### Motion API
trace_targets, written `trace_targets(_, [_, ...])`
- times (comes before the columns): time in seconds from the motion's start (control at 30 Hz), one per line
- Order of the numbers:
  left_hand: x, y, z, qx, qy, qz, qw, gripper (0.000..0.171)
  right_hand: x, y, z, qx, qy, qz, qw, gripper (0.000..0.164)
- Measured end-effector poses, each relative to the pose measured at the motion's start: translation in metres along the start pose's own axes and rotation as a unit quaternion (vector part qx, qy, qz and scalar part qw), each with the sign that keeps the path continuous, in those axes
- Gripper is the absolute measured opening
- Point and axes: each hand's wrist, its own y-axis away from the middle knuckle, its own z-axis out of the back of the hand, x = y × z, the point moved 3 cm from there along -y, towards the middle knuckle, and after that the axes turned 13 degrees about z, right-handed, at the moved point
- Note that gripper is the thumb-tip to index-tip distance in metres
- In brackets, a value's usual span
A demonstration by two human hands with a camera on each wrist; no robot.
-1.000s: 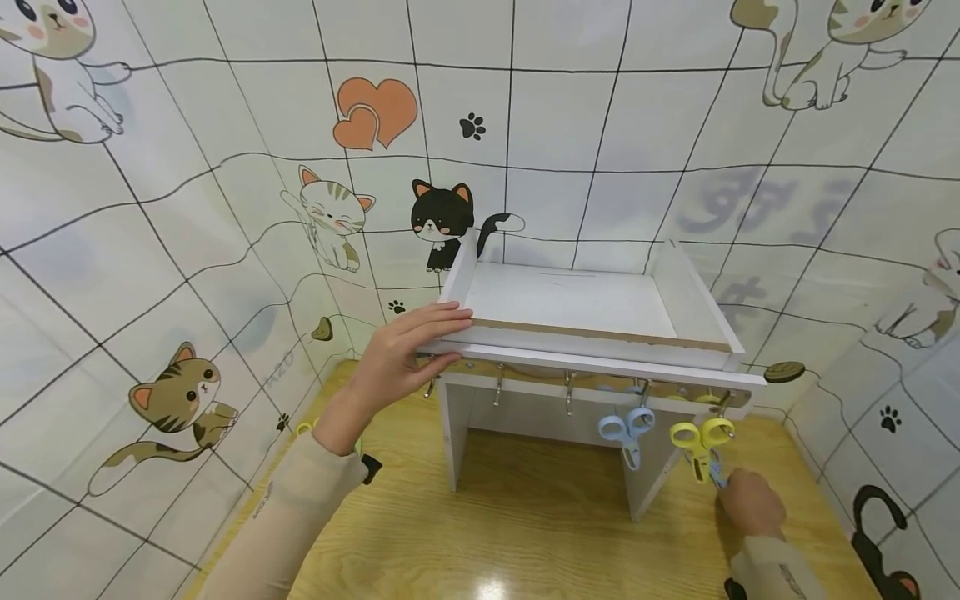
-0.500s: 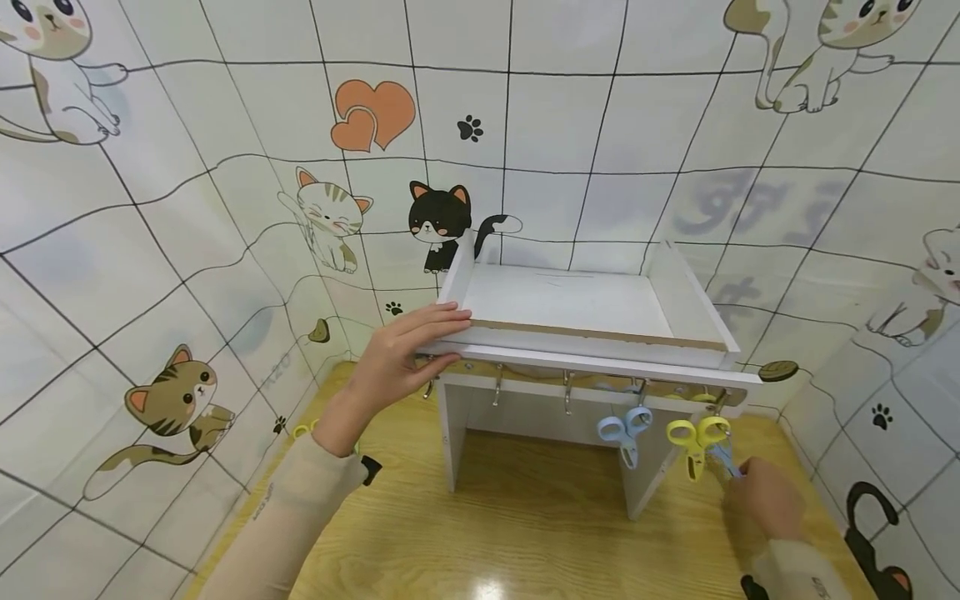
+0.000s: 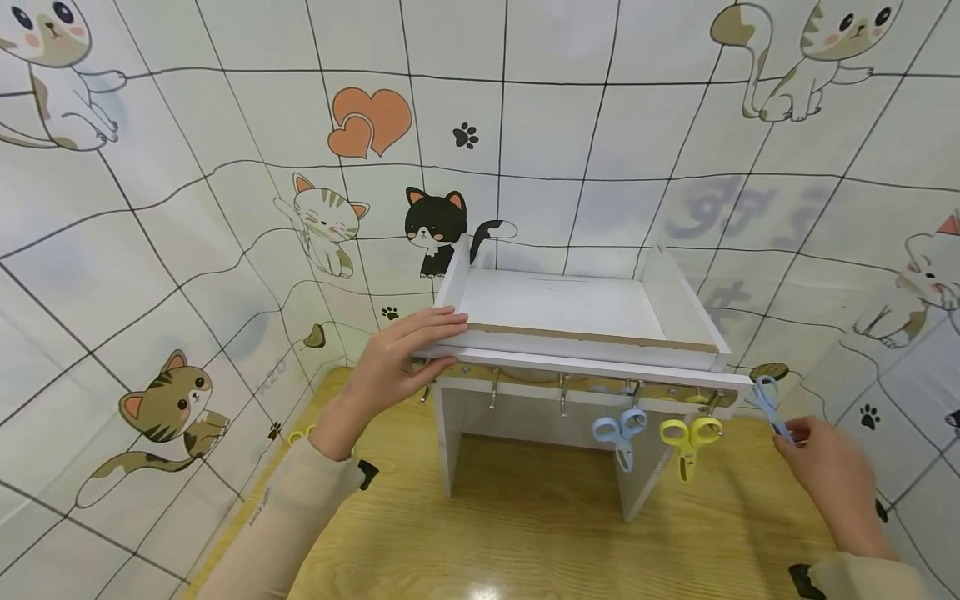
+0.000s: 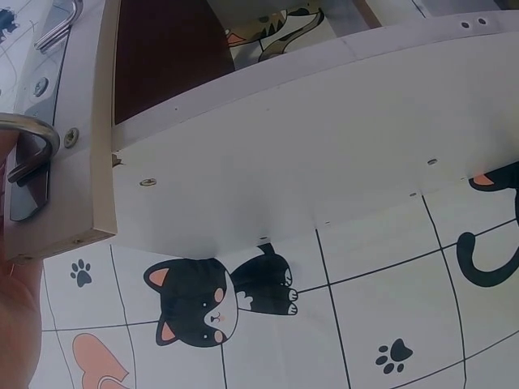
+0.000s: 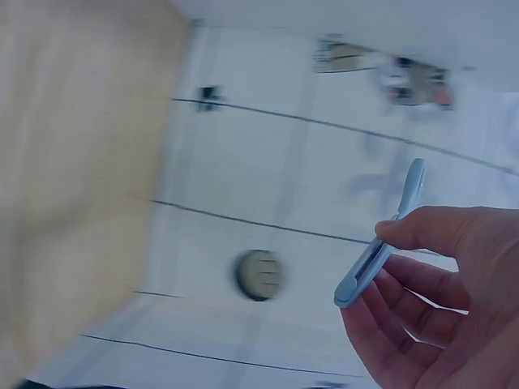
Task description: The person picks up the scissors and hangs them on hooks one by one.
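A white desktop shelf rack stands on the table, with a row of metal hooks along its front. My left hand holds its left front corner, fingers over the top and thumb below the front edge. Right of the rack, my right hand pinches light blue scissors between thumb and fingers, ringed handles up. The right wrist view shows these scissors edge-on. Another blue pair of scissors and a yellow pair hang from hooks toward the right end.
The wood-patterned table spreads under the rack. Behind and at both sides rise white walls with cartoon cats and grid lines. A yellow item shows partly behind my left forearm. In the left wrist view, a metal hook juts from the rack's edge.
My right hand has moved right and upward with the blue scissors, from behind the hanging yellow pair to beside the rack's right end. The left hand stays on the rack's corner.
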Motion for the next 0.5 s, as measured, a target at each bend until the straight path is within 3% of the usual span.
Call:
trace_targets(0.13, [0.001, 0.0, 0.0, 0.0, 0.001, 0.003, 1.0, 0.047, 0.023, 0.003, 0.033, -0.062, 0.025, 0.024, 0.997, 0.037])
trace_targets(0.27, [0.002, 0.001, -0.001, 0.0, 0.002, 0.004, 1.0, 0.046, 0.045, 0.007, 0.059, -0.103, 0.041, 0.018, 0.994, 0.037])
trace_targets(0.5, [0.002, 0.002, -0.001, 0.0, 0.001, -0.002, 1.0, 0.046, 0.082, 0.017, 0.095, -0.177, 0.028, 0.029, 0.983, 0.034])
